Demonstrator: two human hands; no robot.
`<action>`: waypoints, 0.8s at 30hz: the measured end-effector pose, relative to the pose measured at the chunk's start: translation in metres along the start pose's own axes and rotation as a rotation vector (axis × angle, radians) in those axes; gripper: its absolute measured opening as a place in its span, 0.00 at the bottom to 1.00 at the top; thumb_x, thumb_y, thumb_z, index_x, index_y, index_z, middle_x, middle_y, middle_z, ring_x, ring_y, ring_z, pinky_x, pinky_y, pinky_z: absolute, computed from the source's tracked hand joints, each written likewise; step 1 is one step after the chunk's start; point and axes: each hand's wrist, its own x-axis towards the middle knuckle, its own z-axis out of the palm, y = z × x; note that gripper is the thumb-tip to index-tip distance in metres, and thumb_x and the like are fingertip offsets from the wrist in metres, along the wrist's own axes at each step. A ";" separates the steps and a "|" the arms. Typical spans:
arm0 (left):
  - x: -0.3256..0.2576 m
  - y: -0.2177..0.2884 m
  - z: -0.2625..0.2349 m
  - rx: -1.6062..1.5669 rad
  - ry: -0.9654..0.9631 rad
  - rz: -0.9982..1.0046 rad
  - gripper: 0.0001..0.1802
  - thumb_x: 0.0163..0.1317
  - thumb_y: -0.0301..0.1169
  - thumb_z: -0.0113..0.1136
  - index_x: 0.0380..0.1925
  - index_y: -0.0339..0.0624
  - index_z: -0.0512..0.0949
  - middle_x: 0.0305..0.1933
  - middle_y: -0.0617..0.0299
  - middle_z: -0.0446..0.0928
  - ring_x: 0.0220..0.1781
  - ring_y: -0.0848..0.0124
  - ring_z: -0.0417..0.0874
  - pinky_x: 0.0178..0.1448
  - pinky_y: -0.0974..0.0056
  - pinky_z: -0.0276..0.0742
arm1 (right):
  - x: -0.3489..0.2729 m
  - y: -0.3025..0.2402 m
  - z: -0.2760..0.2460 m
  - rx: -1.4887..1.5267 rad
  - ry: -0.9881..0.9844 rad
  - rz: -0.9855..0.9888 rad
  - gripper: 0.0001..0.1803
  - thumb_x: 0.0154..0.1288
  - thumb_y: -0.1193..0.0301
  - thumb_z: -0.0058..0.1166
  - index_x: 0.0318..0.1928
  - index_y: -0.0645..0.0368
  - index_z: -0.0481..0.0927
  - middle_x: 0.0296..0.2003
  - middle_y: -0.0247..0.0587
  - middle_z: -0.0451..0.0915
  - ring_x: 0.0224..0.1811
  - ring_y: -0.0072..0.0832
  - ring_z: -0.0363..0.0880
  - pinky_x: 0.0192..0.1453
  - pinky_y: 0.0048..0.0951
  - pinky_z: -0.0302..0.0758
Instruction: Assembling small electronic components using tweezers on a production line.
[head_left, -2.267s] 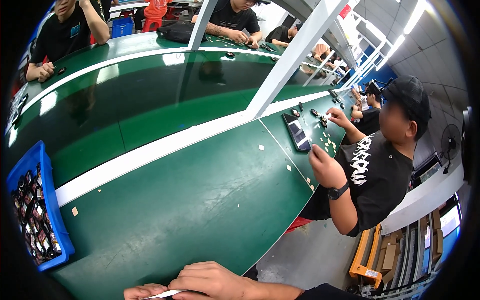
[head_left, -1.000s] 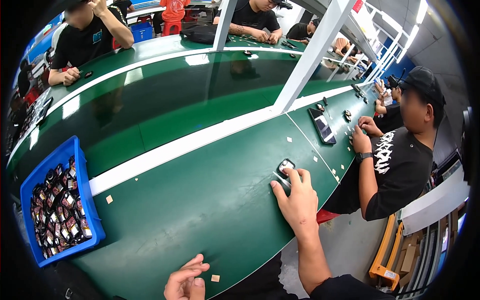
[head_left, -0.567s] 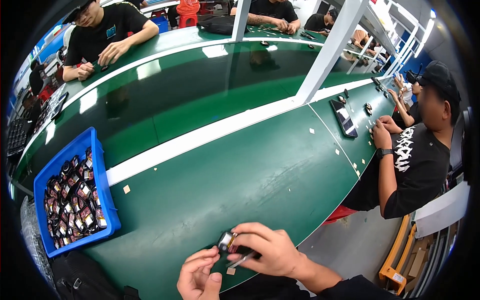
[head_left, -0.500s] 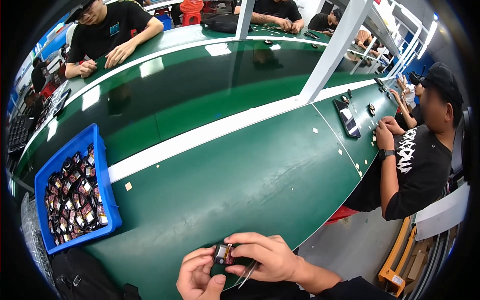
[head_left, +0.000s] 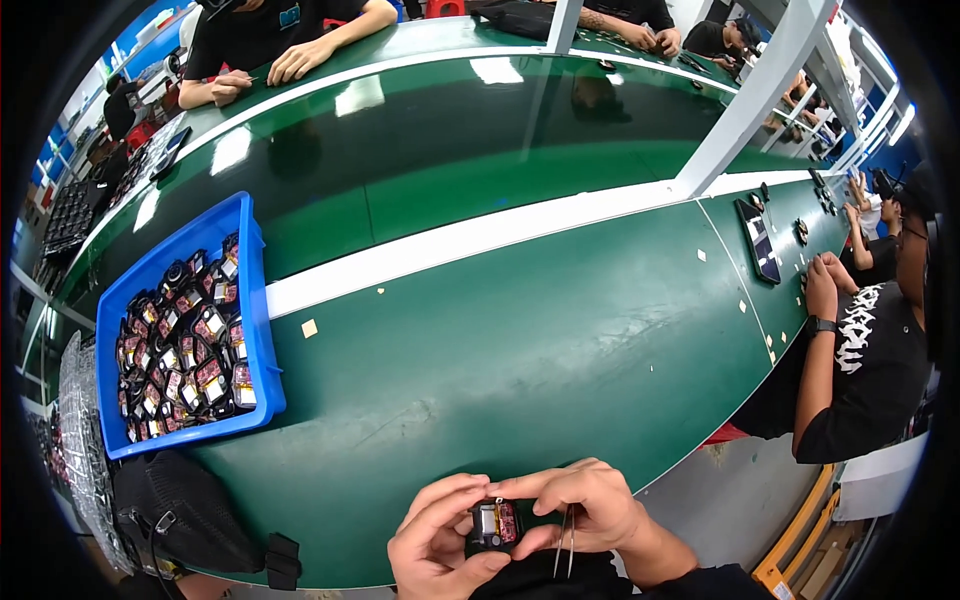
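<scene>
Close to my body, at the table's near edge, a small black electronic module [head_left: 494, 524] shows its inside: a silver block, a yellow strip and a reddish circuit board. My left hand [head_left: 432, 538] grips it from the left, fingers behind its upper edge and thumb at its lower edge. A pair of metal tweezers [head_left: 566, 550] sits in my right hand [head_left: 598, 512], points downward and away from the module. The right index fingertip reaches the module's top edge, next to the left fingertips.
A blue bin [head_left: 268, 345] of similar modules stands at the left. Below it lies a black bag [head_left: 180, 515]. Small yellowish squares [head_left: 309, 328] dot the green table [head_left: 480, 370]. A co-worker [head_left: 865, 340] sits at the right, near a dark phone-like slab [head_left: 757, 240].
The whole view has shifted, so the table and bin appear farther right and higher. My left thumb has closed onto the module, which now faces me more squarely. The tweezers remain in my right hand.
</scene>
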 end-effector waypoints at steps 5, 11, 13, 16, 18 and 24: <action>0.001 0.001 -0.004 0.161 0.010 -0.008 0.36 0.55 0.37 0.77 0.58 0.27 0.73 0.65 0.47 0.68 0.61 0.61 0.76 0.62 0.61 0.74 | 0.004 0.002 0.006 -0.022 0.031 -0.015 0.28 0.48 0.61 0.78 0.41 0.58 0.71 0.45 0.57 0.84 0.35 0.38 0.88 0.28 0.25 0.79; 0.000 -0.002 0.000 -0.030 0.164 -0.018 0.39 0.55 0.43 0.77 0.59 0.29 0.71 0.58 0.50 0.74 0.56 0.61 0.81 0.61 0.61 0.76 | 0.010 -0.007 0.003 -0.264 0.036 0.092 0.25 0.57 0.66 0.72 0.50 0.60 0.75 0.41 0.41 0.78 0.25 0.33 0.79 0.26 0.27 0.78; -0.001 -0.002 0.002 -0.051 0.195 -0.028 0.39 0.55 0.43 0.77 0.59 0.29 0.71 0.58 0.50 0.75 0.57 0.61 0.81 0.61 0.61 0.76 | 0.012 -0.005 0.005 -0.341 -0.005 0.050 0.17 0.55 0.73 0.70 0.45 0.60 0.80 0.39 0.40 0.80 0.26 0.30 0.81 0.25 0.27 0.78; 0.000 -0.003 0.002 -0.074 0.221 -0.032 0.41 0.55 0.43 0.77 0.60 0.29 0.70 0.58 0.49 0.77 0.58 0.62 0.80 0.62 0.60 0.76 | 0.011 -0.006 0.007 -0.443 0.024 0.023 0.16 0.55 0.74 0.70 0.45 0.60 0.82 0.35 0.37 0.81 0.26 0.29 0.81 0.26 0.27 0.78; -0.001 -0.004 0.000 -0.044 0.214 -0.015 0.40 0.55 0.42 0.77 0.60 0.29 0.70 0.59 0.49 0.75 0.58 0.62 0.80 0.63 0.61 0.75 | 0.011 -0.005 0.010 -0.494 0.040 0.008 0.17 0.54 0.74 0.70 0.45 0.60 0.83 0.33 0.35 0.81 0.25 0.28 0.81 0.25 0.27 0.77; 0.002 -0.005 -0.001 0.043 0.177 0.032 0.38 0.53 0.39 0.79 0.58 0.29 0.72 0.61 0.50 0.71 0.57 0.63 0.78 0.63 0.61 0.73 | 0.010 -0.004 0.013 -0.643 0.049 -0.043 0.19 0.52 0.72 0.70 0.47 0.59 0.85 0.29 0.32 0.81 0.22 0.24 0.77 0.23 0.24 0.75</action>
